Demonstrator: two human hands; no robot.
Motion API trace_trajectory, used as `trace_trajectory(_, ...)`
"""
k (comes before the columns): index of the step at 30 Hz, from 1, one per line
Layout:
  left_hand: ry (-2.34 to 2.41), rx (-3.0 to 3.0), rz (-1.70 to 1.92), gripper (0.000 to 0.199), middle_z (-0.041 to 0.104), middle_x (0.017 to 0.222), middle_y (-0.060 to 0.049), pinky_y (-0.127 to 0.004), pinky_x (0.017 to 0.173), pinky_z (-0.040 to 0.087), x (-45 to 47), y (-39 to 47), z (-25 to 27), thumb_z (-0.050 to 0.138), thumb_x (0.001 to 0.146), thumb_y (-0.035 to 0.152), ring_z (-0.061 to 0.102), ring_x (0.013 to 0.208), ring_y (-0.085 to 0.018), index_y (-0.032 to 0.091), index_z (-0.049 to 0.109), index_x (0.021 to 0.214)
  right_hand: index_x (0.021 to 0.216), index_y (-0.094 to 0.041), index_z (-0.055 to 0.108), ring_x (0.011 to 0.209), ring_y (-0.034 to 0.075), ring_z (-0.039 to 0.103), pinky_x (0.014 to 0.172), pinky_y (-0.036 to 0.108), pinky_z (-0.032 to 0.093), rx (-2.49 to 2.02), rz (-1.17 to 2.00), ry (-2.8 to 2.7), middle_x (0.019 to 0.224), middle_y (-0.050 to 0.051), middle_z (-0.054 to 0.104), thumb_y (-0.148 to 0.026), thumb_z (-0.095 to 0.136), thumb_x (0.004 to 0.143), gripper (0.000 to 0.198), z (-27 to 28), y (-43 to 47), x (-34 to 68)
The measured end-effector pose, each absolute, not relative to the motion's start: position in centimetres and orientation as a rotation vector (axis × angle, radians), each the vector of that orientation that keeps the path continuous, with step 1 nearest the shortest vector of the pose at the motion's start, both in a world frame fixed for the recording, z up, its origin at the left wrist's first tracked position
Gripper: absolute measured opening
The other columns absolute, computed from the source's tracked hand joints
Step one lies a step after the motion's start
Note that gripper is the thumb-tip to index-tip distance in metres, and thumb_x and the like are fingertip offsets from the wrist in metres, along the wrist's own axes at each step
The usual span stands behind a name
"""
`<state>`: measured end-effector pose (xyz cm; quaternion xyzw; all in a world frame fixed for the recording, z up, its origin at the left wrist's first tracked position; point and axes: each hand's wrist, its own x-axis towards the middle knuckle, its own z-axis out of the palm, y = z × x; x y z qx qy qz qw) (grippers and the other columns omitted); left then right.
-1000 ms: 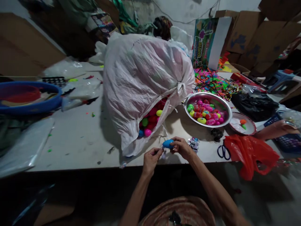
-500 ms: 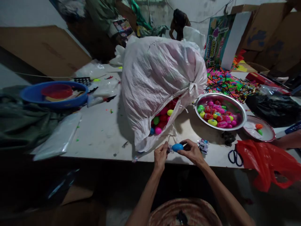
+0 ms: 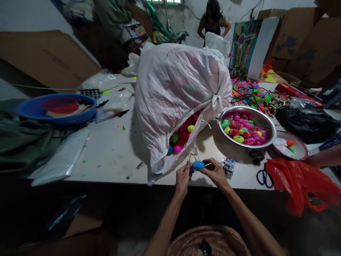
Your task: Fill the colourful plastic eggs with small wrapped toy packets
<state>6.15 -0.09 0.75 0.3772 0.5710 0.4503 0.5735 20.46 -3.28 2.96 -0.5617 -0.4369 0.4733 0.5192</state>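
Note:
A blue plastic egg (image 3: 198,165) is pinched at its right end by my right hand (image 3: 215,171), just above the table's front edge. My left hand (image 3: 182,177) is closed at the egg's left end, on a small printed film sleeve. The sleeve seems to lie partly over the egg, but fingers hide most of it. Behind my hands, a big white sack (image 3: 176,85) gapes, with coloured plastic eggs (image 3: 179,138) in its opening. To the right of my right hand lies a small stack of printed film sleeves (image 3: 229,166).
A steel bowl (image 3: 272,137) holds several labelled eggs. Scissors (image 3: 264,178), a red plastic bag (image 3: 298,181) and a rimmed plate (image 3: 301,149) are at right. A blue basin (image 3: 90,114) stands left. Another person (image 3: 213,21) is at the back; someone's arm (image 3: 325,156) reaches in from the right.
The blue egg has moved slightly left against my left fingers, and the film sleeve now seems to overlap it. The person at the back has straightened up.

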Motion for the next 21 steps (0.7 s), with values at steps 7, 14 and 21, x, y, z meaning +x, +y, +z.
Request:
trace_trajectory(7,1.07,0.699,1.043,0.042,0.05,0.054,0.006,-0.017,0.038,0.026,6.6,-0.3,1.4,0.072,0.064,0.044,0.039,0.039,-0.003,0.014,0.063,0.091,0.087,-0.016,0.066,0.065,0.015,0.061,0.061,0.028,0.049,-1.265,1.319,-0.864,0.079,0.002,0.066,-0.035,0.076,0.059,0.035,1.9,-3.6,20.4)
trace_trajectory(14,0.93,0.552,1.022,0.045,0.05,0.058,0.008,-0.015,0.036,0.026,7.2,-0.4,1.4,0.077,0.062,0.032,0.036,0.037,-0.001,0.016,0.06,0.101,0.093,-0.017,0.063,0.059,0.011,0.057,0.061,0.025,0.047,-1.19,1.293,-0.739,0.078,-0.001,0.064,-0.029,0.079,0.055,0.042,1.1,-3.6,19.8)
trace_trajectory(21,0.829,0.34,0.968,0.04,0.04,0.049,0.012,-0.012,0.031,0.022,8.0,-0.2,2.1,0.083,0.052,0.028,0.029,0.034,0.001,0.015,0.057,0.08,0.091,-0.019,0.064,0.072,0.015,0.06,0.067,0.028,0.05,-1.165,1.135,-0.887,0.085,0.002,0.063,-0.029,0.079,0.056,0.039,1.2,-3.1,20.0)
